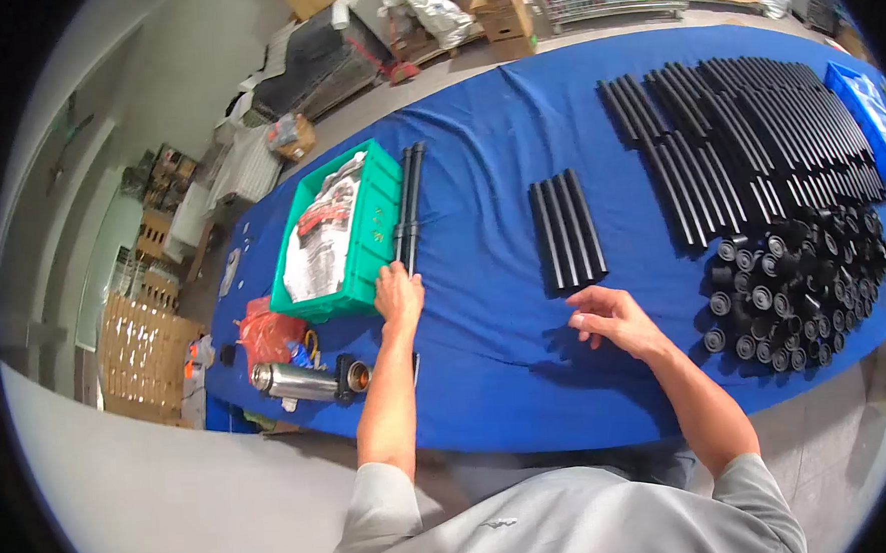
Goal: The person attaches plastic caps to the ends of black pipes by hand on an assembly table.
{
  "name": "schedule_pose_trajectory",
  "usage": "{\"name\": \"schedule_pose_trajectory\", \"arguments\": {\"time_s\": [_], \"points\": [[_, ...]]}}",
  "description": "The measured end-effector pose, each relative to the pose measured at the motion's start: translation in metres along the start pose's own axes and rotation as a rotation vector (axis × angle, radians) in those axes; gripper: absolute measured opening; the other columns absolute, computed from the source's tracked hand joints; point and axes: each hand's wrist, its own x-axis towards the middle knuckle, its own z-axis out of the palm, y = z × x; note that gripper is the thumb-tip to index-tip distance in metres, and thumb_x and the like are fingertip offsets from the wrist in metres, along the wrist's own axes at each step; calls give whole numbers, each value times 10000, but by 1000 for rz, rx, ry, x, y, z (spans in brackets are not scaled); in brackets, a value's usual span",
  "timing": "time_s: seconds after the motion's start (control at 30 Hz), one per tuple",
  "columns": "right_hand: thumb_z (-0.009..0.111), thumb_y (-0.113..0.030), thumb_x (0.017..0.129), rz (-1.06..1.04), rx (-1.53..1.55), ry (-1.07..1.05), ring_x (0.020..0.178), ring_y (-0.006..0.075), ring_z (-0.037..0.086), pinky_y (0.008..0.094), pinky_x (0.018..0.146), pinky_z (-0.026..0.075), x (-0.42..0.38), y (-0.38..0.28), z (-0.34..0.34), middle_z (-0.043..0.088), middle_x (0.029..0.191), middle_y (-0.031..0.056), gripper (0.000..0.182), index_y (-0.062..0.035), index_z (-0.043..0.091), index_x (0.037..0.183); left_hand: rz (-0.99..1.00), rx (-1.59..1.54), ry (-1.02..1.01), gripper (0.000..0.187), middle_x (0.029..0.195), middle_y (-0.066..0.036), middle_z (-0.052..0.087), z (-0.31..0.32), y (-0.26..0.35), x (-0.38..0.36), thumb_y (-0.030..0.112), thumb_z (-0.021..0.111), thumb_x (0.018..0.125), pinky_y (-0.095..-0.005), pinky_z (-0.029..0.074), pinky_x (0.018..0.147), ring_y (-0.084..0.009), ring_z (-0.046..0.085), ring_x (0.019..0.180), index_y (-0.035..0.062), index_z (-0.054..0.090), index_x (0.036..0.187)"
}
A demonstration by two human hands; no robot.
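Note:
My left hand [399, 297] is at the near ends of a pair of long black tubes [412, 198], its fingers closed around them. These tubes lie along the right side of a green plastic crate [375, 230], which holds clear plastic wrapping and something red. My right hand [614, 320] hovers over the blue cloth with its fingers apart and nothing in them. Just beyond its fingertips, several black tubes [568, 230] lie side by side in a short row.
Many black tubes [698, 173] are laid out in rows at the right, with a heap of round black caps [780, 294] in front. A blue bin [871, 124] stands at the far right. A metal flask [303, 381] and a red plastic bag [269, 331] lie at the left.

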Motion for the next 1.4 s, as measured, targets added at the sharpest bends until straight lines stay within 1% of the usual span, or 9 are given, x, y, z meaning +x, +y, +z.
{"name": "schedule_pose_trajectory", "arguments": {"time_s": [0.17, 0.37, 0.53, 0.67, 0.77, 0.9, 1.07, 1.3, 1.4], "points": [[735, -256, 957, -37, 24, 40, 684, 83, 606, 249, 577, 492, 0, 5, -4, 652, 787, 4, 268, 4, 725, 1022, 317, -334, 214, 363, 1142, -187, 662, 10, 35, -8, 250, 718, 936, -480, 524, 929, -372, 646, 1078, 33, 655, 1220], [720, -199, 949, -101, 92, 188, 615, 64, 568, 240, 541, 451, 3, 6, -9, 621, 716, -14, 192, -7, 722, 939, 700, -707, 81, 428, 1265, -190, 650, 7, 145, -56, 195, 659, 971, -475, 498, 1006, -381, 605, 1175, 47, 624, 1372], [720, -210, 961, -127, 108, 205, 611, 57, 550, 232, 535, 434, 1, 3, -12, 608, 708, -24, 201, -9, 724, 948, 682, -508, -39, 425, 1265, -166, 654, 19, 161, -62, 321, 590, 1016, -478, 517, 930, -378, 614, 1133, 95, 659, 1369], [716, -251, 976, -156, -25, 311, 627, 76, 566, 250, 548, 441, -2, -1, -8, 611, 727, -24, 251, -1, 732, 954, 514, -680, 47, 377, 917, -157, 729, 32, 153, -47, 361, 686, 962, -473, 550, 803, -352, 704, 883, 28, 722, 1134], [726, -209, 947, -361, -407, 427, 635, 155, 626, 332, 591, 493, -5, -6, -6, 659, 726, 84, 237, 24, 728, 902, 302, -633, -115, 567, 770, -127, 706, 9, 157, -47, 434, 740, 916, -472, 540, 695, -350, 705, 753, 21, 627, 1287], [741, -179, 913, -640, -962, 638, 669, 275, 665, 405, 588, 515, -2, -6, -19, 629, 746, 113, 147, -43, 685, 907, 280, -589, -173, 637, 898, -125, 739, 15, 157, -51, 350, 738, 882, -459, 550, 742, -330, 715, 815, 127, 567, 1453], [681, -161, 847, -354, -1430, 790, 898, 334, 607, 464, 778, 483, -31, -26, -41, 589, 896, 127, 106, -64, 637, 859, 262, -722, -38, 409, 977, -92, 756, 43, 152, -51, 308, 704, 872, -427, 554, 755, -299, 714, 839, 204, 746, 1265], [751, -221, 835, -130, -1715, 976, 989, 304, 612, 444, 858, 480, -99, -70, -82, 629, 962, 99, 204, -77, 682, 962, 265, -785, 9, 428, 778, -67, 679, 42, 152, -52, 284, 737, 858, -378, 507, 651, -198, 623, 661, 186, 747, 1275], [717, -186, 844, -39, -1748, 1126, 998, 312, 617, 457, 854, 498, -126, -89, -109, 631, 987, 107, 187, -82, 667, 991, 287, -766, 19, 423, 856, -81, 722, 46, 151, -51, 280, 729, 864, -374, 522, 679, -216, 649, 699, 179, 743, 1275]]}}
